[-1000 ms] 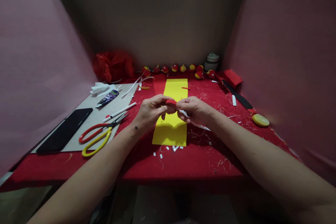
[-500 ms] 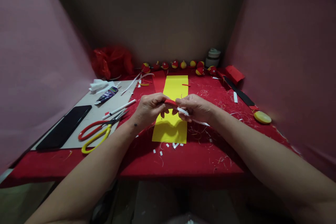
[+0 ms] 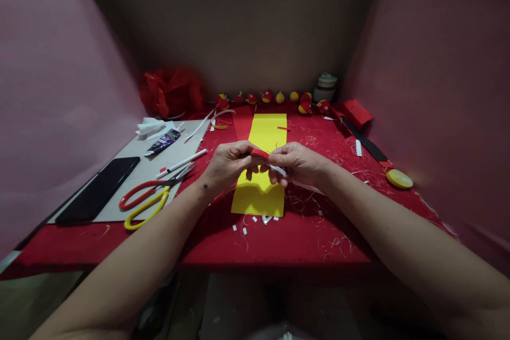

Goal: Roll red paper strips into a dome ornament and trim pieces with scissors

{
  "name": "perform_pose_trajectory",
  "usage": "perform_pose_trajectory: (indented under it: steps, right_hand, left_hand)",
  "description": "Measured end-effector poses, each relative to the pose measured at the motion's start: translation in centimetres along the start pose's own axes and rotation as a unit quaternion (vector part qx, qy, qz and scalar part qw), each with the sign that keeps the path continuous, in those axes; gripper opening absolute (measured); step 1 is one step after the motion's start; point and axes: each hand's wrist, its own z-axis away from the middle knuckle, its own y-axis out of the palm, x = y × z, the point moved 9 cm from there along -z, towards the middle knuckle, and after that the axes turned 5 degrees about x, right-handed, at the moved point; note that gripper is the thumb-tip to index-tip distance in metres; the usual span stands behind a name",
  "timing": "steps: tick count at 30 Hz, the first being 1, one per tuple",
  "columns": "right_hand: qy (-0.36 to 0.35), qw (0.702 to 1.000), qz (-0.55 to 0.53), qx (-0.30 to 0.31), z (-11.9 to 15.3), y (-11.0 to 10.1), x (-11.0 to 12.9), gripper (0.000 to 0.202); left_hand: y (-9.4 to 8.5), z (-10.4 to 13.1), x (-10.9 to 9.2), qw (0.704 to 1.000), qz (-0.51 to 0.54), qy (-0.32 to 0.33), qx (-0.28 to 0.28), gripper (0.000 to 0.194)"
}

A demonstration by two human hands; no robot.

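Observation:
Between the fingertips of both hands is a small red corrugated strip [image 3: 260,154]. My left hand [image 3: 231,162] pinches its left end, and my right hand [image 3: 297,162] grips its right end. A narrow white strip [image 3: 278,169] runs under my right fingers and trails off to the right; whether it is joined to the red one I cannot tell. Below the hands a yellow corrugated sheet [image 3: 258,199] lies flat on the red cloth, with their shadow on it. A red sheet [image 3: 242,119] lies beside its far end.
Scissors [image 3: 159,196], a white pen [image 3: 183,163], a glue tube [image 3: 163,142] and a black phone [image 3: 98,191] lie at left, on or by a grey board [image 3: 123,212]. Several red-yellow balls [image 3: 266,96] line the back. A black strap [image 3: 362,141] and yellow disc [image 3: 399,179] lie right.
Both hands stay nearly in place, still holding the red strip. The right fingers have shifted slightly, and less of the white strip shows. The whole view has moved a little.

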Motion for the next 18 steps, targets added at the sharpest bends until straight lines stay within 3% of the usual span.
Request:
perform_pose_trajectory:
  steps: [5,10,18]
  right_hand:
    - [0.032,0.999,0.017,-0.029,0.2,-0.4,-0.1,0.031]
    - [0.042,0.999,0.013,-0.012,0.3,-0.1,-0.2,0.029]
    - [0.019,0.995,0.049,-0.082,0.3,-0.4,-0.2,0.036]
  left_hand:
    - [-0.5,-0.1,0.2,0.998,-0.059,0.02,0.014,0.017]
    - [-0.6,0.0,-0.9,0.988,-0.137,0.063,0.02,0.014]
    - [0.1,0.2,-2.3,0.942,-0.311,0.127,0.011,0.006]
